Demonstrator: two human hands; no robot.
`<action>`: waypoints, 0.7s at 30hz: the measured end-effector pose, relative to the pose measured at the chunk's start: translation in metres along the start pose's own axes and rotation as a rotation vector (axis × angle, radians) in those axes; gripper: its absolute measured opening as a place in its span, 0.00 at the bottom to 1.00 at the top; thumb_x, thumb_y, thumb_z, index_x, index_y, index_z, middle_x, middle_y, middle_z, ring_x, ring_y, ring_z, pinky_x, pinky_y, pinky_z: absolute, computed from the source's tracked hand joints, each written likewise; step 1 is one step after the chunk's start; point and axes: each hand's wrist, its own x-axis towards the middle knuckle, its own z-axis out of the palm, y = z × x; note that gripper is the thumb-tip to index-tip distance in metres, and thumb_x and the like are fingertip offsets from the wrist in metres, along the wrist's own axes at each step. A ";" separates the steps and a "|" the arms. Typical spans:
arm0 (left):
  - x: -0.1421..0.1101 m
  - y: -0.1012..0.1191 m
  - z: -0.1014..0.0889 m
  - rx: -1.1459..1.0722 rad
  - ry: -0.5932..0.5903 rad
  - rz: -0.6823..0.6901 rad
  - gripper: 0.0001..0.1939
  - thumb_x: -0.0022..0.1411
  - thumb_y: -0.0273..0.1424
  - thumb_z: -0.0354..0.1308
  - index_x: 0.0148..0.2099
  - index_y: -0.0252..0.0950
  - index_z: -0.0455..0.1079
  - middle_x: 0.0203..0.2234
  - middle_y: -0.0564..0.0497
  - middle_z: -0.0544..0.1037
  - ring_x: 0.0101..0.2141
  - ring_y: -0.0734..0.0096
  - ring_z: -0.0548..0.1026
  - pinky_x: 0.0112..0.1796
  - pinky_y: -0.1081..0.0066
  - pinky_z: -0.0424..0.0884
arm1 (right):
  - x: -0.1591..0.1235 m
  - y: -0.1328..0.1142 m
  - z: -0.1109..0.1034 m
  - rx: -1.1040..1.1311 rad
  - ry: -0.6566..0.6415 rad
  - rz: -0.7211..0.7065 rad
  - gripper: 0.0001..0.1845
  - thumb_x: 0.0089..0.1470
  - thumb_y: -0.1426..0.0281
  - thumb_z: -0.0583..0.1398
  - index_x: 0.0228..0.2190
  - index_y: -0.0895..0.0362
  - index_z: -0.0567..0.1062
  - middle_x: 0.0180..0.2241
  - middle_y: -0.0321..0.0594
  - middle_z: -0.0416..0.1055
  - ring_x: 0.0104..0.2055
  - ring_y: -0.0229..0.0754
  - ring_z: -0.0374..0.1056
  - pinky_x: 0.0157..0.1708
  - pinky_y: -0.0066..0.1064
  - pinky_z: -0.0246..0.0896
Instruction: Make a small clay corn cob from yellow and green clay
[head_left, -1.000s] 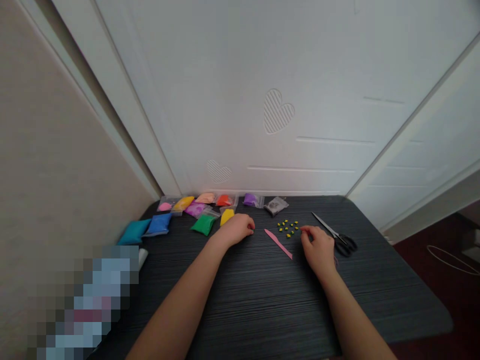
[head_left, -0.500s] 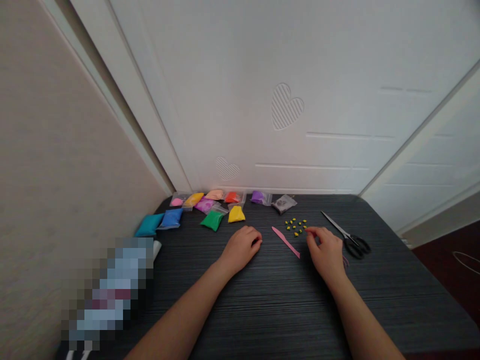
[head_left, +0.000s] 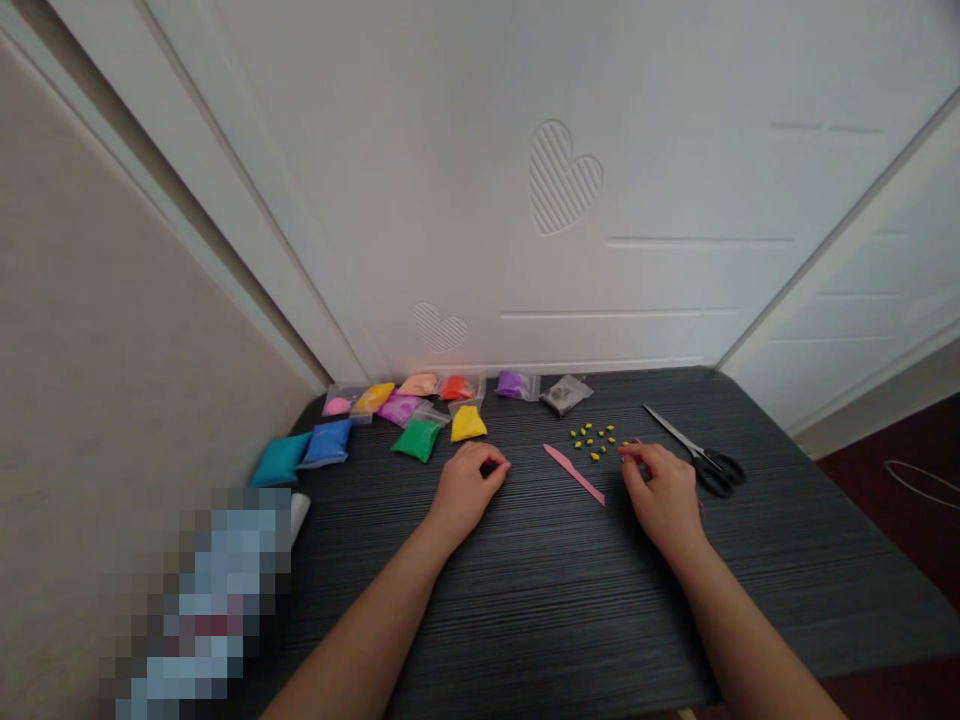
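On the dark table my left hand (head_left: 469, 487) rests with its fingers curled and thumb and forefinger meeting; anything inside the pinch is too small to see. My right hand (head_left: 664, 495) is closed too, fingertips drawn together at the right edge of a group of tiny yellow-and-green pieces (head_left: 589, 442). What those fingertips hold, if anything, cannot be made out. Between the hands lies a pink plastic knife (head_left: 574, 474), slanting and untouched. Another pink thing (head_left: 702, 508) shows partly beneath my right hand. Black-handled scissors (head_left: 697, 455) lie just right of that hand.
Small bags of coloured clay line the back, among them a green bag (head_left: 417, 439), a yellow bag (head_left: 468, 423), a purple bag (head_left: 514, 385) and a blue bag (head_left: 327, 442). A pixelated object (head_left: 217, 590) stands at left. A white panel (head_left: 450, 200) rises behind the table.
The view has shifted a little, so the table contents sit slightly differently in frame. My right hand has moved slightly right relative to the small pieces. My left hand keeps its curled pose.
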 end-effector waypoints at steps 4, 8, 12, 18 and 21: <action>0.000 -0.001 0.001 -0.004 0.003 -0.076 0.04 0.52 0.32 0.53 0.30 0.38 0.66 0.25 0.54 0.70 0.28 0.72 0.68 0.31 0.72 0.63 | -0.004 -0.005 0.001 -0.023 -0.019 -0.067 0.09 0.49 0.70 0.52 0.31 0.54 0.72 0.33 0.38 0.72 0.40 0.44 0.64 0.41 0.37 0.47; 0.001 -0.003 0.003 -0.072 0.008 -0.073 0.06 0.51 0.30 0.53 0.35 0.38 0.65 0.27 0.54 0.70 0.29 0.73 0.68 0.31 0.73 0.65 | -0.007 -0.015 0.000 -0.036 -0.070 -0.150 0.08 0.50 0.71 0.52 0.30 0.54 0.71 0.32 0.37 0.72 0.37 0.42 0.63 0.42 0.38 0.45; 0.001 -0.005 0.004 -0.084 0.001 -0.053 0.10 0.52 0.29 0.53 0.39 0.39 0.66 0.29 0.53 0.71 0.31 0.73 0.69 0.34 0.72 0.66 | -0.012 -0.032 -0.004 -0.013 -0.185 -0.252 0.09 0.51 0.71 0.52 0.32 0.54 0.71 0.30 0.37 0.71 0.35 0.41 0.62 0.42 0.38 0.45; 0.003 -0.001 0.000 -0.023 -0.018 -0.031 0.09 0.55 0.32 0.52 0.38 0.39 0.70 0.31 0.51 0.73 0.33 0.70 0.69 0.37 0.69 0.65 | -0.019 -0.052 -0.004 0.045 -0.348 -0.380 0.10 0.51 0.74 0.51 0.33 0.53 0.71 0.30 0.37 0.70 0.35 0.40 0.61 0.42 0.37 0.47; 0.004 0.001 -0.001 -0.006 -0.032 -0.026 0.09 0.56 0.35 0.51 0.34 0.39 0.71 0.31 0.51 0.74 0.35 0.69 0.70 0.38 0.69 0.64 | -0.019 -0.051 -0.003 0.060 -0.356 -0.366 0.10 0.52 0.74 0.51 0.34 0.53 0.71 0.33 0.38 0.69 0.37 0.41 0.61 0.40 0.36 0.49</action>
